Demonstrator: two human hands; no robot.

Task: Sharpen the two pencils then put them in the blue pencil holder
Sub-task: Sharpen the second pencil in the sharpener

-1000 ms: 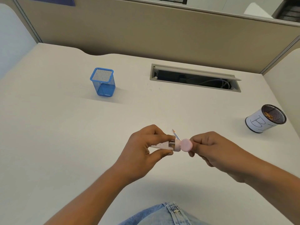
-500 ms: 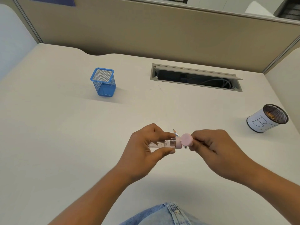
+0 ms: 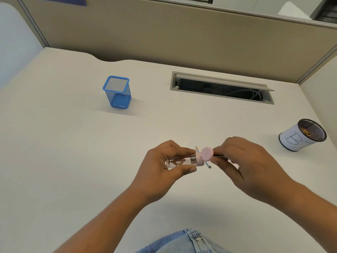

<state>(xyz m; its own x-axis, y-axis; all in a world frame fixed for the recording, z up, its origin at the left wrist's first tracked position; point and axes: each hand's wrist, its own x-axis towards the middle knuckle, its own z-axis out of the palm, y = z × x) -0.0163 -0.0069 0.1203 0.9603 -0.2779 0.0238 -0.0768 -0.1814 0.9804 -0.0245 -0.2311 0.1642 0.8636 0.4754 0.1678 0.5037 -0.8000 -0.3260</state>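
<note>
Left hand [image 3: 160,170]: fingers and thumb wrapped round the clear sharpener [image 3: 180,161], shavings inside, pink lid [image 3: 207,153] flipped open. Right hand [image 3: 251,167] pinches a pencil [image 3: 219,156] at the sharpener mouth; can't tell if it's seated. Second pencil [image 3: 208,164] lies on the desk [image 3: 73,161] between the hands. Step: sharpening. Next: push in straight, twist. Blue pencil holder [image 3: 117,92] sits well apart, far left. Cup [image 3: 299,141] at right reads "BI".

You have two bare hands [image 3: 160,172], two slim grey pencils [image 3: 208,164], one clear plastic sharpener with a pink cap [image 3: 182,161], one blue square mesh pencil holder [image 3: 118,94] and one round black mesh cup wrapped in white paper [image 3: 300,137].
</note>
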